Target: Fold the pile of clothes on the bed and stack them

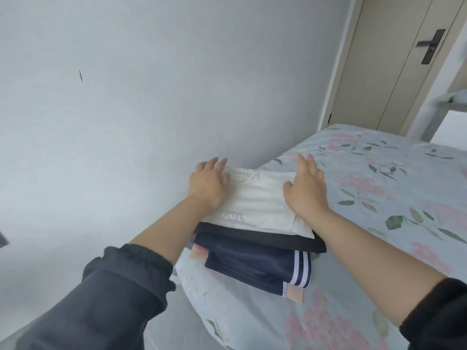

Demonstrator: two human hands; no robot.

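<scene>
Two hands flank my folded stack. Head view: my left hand and right hand lie flat, fingers spread and released, on a white folded garment with grey lettering. Beneath it sit a black garment and navy shorts with white stripes. This stack rests on the floral bed, touching the wall at left; open bedsheet extends rightward toward the door.

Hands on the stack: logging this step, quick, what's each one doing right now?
Left hand: open, palm flat on the folded white garment, gripping nothing.
Right hand: open, flat on the same garment's right edge, gripping nothing.
</scene>
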